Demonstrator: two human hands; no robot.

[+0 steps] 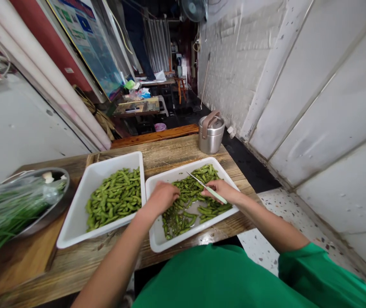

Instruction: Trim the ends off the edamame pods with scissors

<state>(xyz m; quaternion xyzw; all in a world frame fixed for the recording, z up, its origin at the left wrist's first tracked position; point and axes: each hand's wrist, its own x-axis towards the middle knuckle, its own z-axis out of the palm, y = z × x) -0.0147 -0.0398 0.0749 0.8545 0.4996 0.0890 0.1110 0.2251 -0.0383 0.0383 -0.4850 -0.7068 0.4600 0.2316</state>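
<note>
My right hand [219, 189] is closed around slim scissors with a pale green handle [215, 194], their metal blades pointing up and left over the right tray. My left hand [164, 196] reaches over that tray's left side with its fingers curled together. Whatever is between its fingertips is hidden. Under both hands, green edamame pods [185, 220] lie with small dark bits and some water in a white plastic tray [157, 244]. To the left, a second, deeper white tray [73, 229] holds a large heap of edamame pods [115, 196].
A lidded metal pot [211, 134] stands at the table's far right corner. On the left, a metal bowl [65, 182] of green stalks in plastic overlaps a wooden board [31, 261]. The wooden table [166, 154] ends near my green shirt. A white wall [330, 107] runs along the right.
</note>
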